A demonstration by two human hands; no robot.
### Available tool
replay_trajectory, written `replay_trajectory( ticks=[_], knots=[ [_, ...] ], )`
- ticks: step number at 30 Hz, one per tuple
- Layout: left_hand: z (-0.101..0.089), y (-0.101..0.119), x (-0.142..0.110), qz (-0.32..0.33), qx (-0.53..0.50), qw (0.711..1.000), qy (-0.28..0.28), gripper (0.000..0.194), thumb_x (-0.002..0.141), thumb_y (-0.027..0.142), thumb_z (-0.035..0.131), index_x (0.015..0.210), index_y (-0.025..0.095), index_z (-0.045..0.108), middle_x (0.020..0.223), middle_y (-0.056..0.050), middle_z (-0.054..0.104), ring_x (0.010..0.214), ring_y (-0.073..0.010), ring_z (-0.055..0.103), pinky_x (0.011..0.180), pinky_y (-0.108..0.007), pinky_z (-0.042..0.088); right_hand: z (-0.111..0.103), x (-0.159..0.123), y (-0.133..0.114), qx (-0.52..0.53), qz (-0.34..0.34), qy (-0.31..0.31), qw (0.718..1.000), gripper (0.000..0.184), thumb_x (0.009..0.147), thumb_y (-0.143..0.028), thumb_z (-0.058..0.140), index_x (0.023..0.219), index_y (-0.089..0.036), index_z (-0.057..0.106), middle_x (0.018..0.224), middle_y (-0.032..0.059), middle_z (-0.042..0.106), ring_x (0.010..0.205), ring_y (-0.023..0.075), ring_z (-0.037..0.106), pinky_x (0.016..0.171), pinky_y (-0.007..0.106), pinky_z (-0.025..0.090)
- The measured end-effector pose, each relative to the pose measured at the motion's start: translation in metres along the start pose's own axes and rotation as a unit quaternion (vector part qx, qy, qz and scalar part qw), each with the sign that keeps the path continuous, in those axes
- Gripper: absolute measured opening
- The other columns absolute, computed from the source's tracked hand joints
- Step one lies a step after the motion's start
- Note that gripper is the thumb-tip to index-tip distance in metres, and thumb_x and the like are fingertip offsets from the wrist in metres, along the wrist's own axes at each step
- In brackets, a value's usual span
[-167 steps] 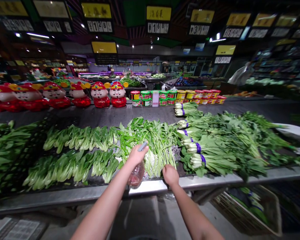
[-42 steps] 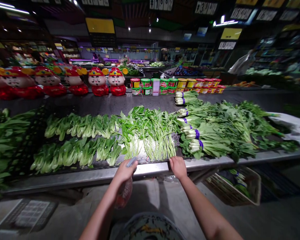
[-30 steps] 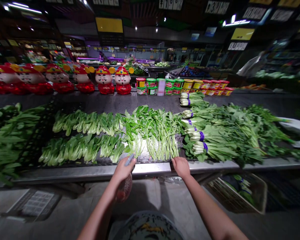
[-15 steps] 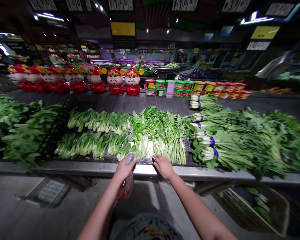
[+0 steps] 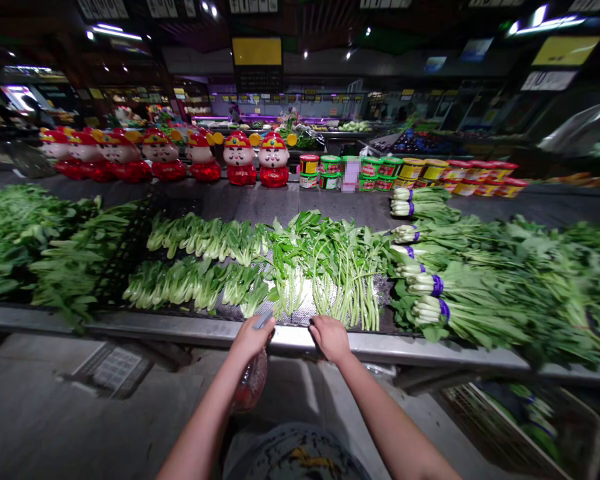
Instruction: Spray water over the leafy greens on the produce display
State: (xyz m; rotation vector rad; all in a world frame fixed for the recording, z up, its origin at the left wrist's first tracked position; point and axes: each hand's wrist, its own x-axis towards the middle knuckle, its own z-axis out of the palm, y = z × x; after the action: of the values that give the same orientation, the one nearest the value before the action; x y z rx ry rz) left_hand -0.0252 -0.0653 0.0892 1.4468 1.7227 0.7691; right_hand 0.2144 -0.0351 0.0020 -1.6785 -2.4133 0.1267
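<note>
My left hand (image 5: pixel 251 339) is closed round the upper part of a clear bottle (image 5: pixel 253 381) with a grey top (image 5: pixel 263 319). Something reddish shows in the bottle, which hangs in front of the steel shelf edge (image 5: pixel 286 339). At that same edge is my right hand (image 5: pixel 331 339), its fingers curled and close together. A small dark patch shows by its fingertips; I cannot tell what it is. Just beyond both hands lie loose leafy stems (image 5: pixel 337 267) on a perforated metal sheet (image 5: pixel 300 303). Rows of small bok choy (image 5: pixel 200 283) are left of them.
Bundled greens with purple bands (image 5: pixel 435 287) lie to the right. More greens (image 5: pixel 75 260) lie left behind a black divider (image 5: pixel 125 257). Red figure-shaped jars (image 5: pixel 241 160) and stacked tubs (image 5: pixel 330 173) line the back. Crates (image 5: pixel 530 427) (image 5: pixel 111 368) stand below the shelf.
The view has turned slightly left, so the shelf and goods appear shifted right. Both hands stay at the shelf edge, and the bottle is still in my left hand.
</note>
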Motion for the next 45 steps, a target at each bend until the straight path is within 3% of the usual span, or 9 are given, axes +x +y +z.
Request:
replay_trajectory(
  ticks=[5,10,14,18,25,28,36,42,45],
  knots=[
    [-0.006,0.011,0.000,0.060,-0.017,0.998,0.033,0.043,0.081,0.053,0.047,0.086,0.016,0.068,0.074,-0.004,0.065,0.071,-0.0194,0.061,0.066,-0.029,0.047,-0.004,0.000,-0.002,0.009,0.010,-0.019,1.000,0.046,0.096,-0.045,0.021,0.118,-0.022,0.055,0.109,0.0088,0.062,0.102,0.0197,0.053,0.088,0.030,0.034],
    [-0.015,0.036,0.007,0.080,-0.037,0.994,0.062,0.051,0.081,0.054,0.048,0.109,0.015,0.066,0.080,-0.005,0.067,0.076,-0.0203,0.061,0.071,-0.030,0.047,-0.005,0.000,-0.002,0.009,0.008,-0.020,1.000,0.046,0.096,-0.044,0.020,0.118,-0.023,0.055,0.110,0.0084,0.062,0.102,0.0194,0.053,0.088,0.031,0.034],
    [-0.020,0.050,0.018,0.076,-0.023,0.994,0.076,0.049,0.082,0.052,0.048,0.105,0.014,0.068,0.078,-0.005,0.067,0.075,-0.0199,0.061,0.068,-0.029,0.046,-0.004,0.000,-0.002,0.008,0.009,-0.020,1.000,0.047,0.096,-0.044,0.020,0.119,-0.022,0.055,0.110,0.0082,0.063,0.103,0.0191,0.053,0.089,0.031,0.034],
    [-0.018,0.048,0.026,0.053,0.005,0.996,0.078,0.043,0.082,0.050,0.047,0.096,0.016,0.070,0.074,-0.005,0.067,0.071,-0.0192,0.062,0.065,-0.029,0.045,-0.003,0.000,-0.002,0.004,0.005,-0.015,1.000,0.047,0.096,-0.044,0.019,0.119,-0.022,0.055,0.110,0.0083,0.063,0.102,0.0192,0.054,0.088,0.031,0.034],
    [-0.015,0.050,0.026,0.080,-0.015,0.992,0.096,0.049,0.083,0.051,0.047,0.113,0.017,0.065,0.076,-0.004,0.067,0.072,-0.0190,0.062,0.065,-0.028,0.045,-0.001,0.000,-0.001,0.008,0.004,-0.004,1.000,0.047,0.097,-0.044,0.020,0.118,-0.023,0.055,0.107,0.0084,0.064,0.101,0.0195,0.055,0.087,0.031,0.034],
    [-0.017,0.062,0.024,0.116,-0.027,0.989,0.088,0.051,0.084,0.052,0.046,0.117,0.016,0.063,0.078,-0.003,0.066,0.072,-0.0181,0.061,0.065,-0.027,0.046,0.000,0.000,-0.001,0.008,0.003,-0.003,1.000,0.047,0.096,-0.044,0.020,0.118,-0.023,0.056,0.107,0.0085,0.064,0.101,0.0198,0.055,0.086,0.031,0.035],
    [-0.018,0.104,0.025,0.152,-0.016,0.986,0.063,0.047,0.084,0.053,0.045,0.104,0.016,0.067,0.069,-0.002,0.061,0.063,-0.0157,0.056,0.059,-0.026,0.042,0.000,0.000,0.000,-0.002,0.001,-0.004,1.000,0.046,0.096,-0.044,0.021,0.117,-0.024,0.056,0.107,0.0087,0.064,0.102,0.0201,0.055,0.085,0.032,0.035],
    [-0.007,0.127,0.030,0.162,0.019,0.986,0.039,0.044,0.086,0.050,0.043,0.091,0.014,0.068,0.073,-0.004,0.062,0.066,-0.0162,0.054,0.060,-0.026,0.040,-0.001,-0.001,-0.001,-0.004,0.002,-0.003,1.000,0.045,0.096,-0.045,0.021,0.111,-0.023,0.057,0.102,0.0078,0.064,0.096,0.0196,0.056,0.082,0.031,0.035],
    [-0.002,0.135,0.035,0.137,0.049,0.989,0.040,0.040,0.085,0.047,0.045,0.088,0.015,0.068,0.077,-0.005,0.064,0.068,-0.0172,0.056,0.061,-0.027,0.040,-0.003,-0.001,-0.001,-0.003,0.003,-0.006,1.000,0.044,0.096,-0.044,0.021,0.112,-0.023,0.057,0.102,0.0078,0.064,0.096,0.0194,0.056,0.081,0.031,0.035]
  ],
)
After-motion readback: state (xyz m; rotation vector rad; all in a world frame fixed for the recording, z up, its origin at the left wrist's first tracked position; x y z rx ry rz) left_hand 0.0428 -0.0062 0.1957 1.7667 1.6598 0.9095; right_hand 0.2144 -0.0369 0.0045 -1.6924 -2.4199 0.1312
